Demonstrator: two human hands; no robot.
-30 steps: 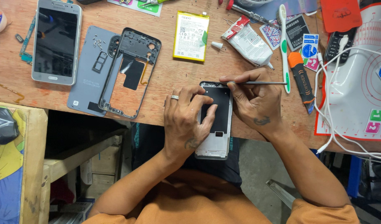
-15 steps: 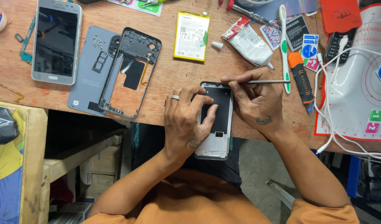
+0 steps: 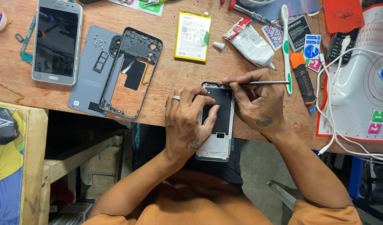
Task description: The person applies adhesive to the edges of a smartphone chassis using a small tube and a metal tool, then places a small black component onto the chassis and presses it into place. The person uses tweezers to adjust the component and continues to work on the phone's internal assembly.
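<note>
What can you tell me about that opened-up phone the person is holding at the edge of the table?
The opened phone lies flat, back up, its lower end hanging over the edge of the wooden table. Its back cover is off: a silver-white frame surrounds a black inner plate, with a small dark square opening lower down. The left hand steadies its left side, thumb on the plate. The right hand holds a thin metal tool pointing at its top edge.
</note>
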